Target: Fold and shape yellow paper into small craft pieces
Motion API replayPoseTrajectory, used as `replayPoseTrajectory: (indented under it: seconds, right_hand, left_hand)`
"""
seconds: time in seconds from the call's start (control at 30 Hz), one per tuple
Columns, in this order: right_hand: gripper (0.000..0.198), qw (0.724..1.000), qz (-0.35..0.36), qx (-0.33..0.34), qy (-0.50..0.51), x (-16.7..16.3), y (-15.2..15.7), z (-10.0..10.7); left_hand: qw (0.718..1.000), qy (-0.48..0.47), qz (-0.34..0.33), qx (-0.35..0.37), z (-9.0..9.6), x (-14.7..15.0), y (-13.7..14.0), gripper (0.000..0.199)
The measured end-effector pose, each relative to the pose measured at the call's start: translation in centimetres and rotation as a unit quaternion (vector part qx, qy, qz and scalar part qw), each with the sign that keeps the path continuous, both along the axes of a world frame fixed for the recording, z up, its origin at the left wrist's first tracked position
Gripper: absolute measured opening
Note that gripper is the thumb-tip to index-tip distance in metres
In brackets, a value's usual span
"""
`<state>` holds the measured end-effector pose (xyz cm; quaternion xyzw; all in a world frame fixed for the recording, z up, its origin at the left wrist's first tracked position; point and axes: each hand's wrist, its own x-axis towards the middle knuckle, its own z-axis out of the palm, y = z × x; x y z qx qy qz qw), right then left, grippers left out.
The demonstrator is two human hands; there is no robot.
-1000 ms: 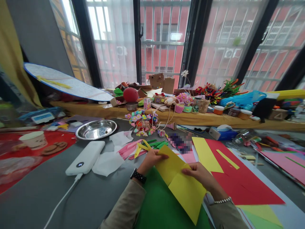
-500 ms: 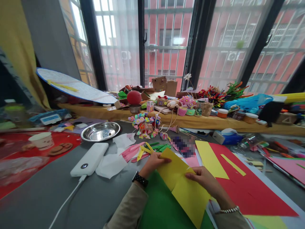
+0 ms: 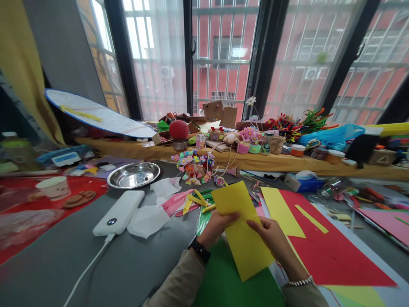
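Observation:
A yellow sheet of paper (image 3: 244,245) is held up between my two hands, its long side slanting from upper left to lower right. My left hand (image 3: 220,224) pinches its left edge, thumb lying on the front face. At the right edge, my right hand (image 3: 273,238) grips the paper with its thumb on top. The fingers behind the sheet are hidden. Beneath lies a green sheet (image 3: 220,277), partly covered by the paper and my arms. Just beyond my left hand are folded yellow paper strips (image 3: 194,199) and pink paper pieces (image 3: 175,202).
A red sheet (image 3: 338,247) with yellow pieces lies at the right. A white power bank (image 3: 119,213) with a cable, white paper scraps (image 3: 148,221) and a metal plate (image 3: 134,175) are on the left. A bunch of small craft flowers (image 3: 193,166) stands toward the windowsill.
My hands have come closer together, the left one moving right and nearer to me. The yellow paper has turned more upright and now looks flatter, without the gap seen along its lower edge.

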<state>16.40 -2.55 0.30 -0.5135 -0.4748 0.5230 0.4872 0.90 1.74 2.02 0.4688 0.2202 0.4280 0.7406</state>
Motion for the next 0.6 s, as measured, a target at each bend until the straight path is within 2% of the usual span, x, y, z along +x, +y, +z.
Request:
replayPoseTrajectory:
  seconds: [0.3, 0.6]
  right_hand:
    - [0.032, 1.0, -0.016, -0.016, 0.022, -0.3, 0.09, -0.04]
    - [0.029, 0.999, 0.001, -0.014, 0.041, -0.47, 0.08, -0.32]
  left_hand:
    - [0.999, 0.011, 0.045, -0.018, -0.23, 0.03, 0.03, 0.033]
    - [0.997, 0.0, 0.07, -0.033, 0.07, 0.4, -0.2, 0.036]
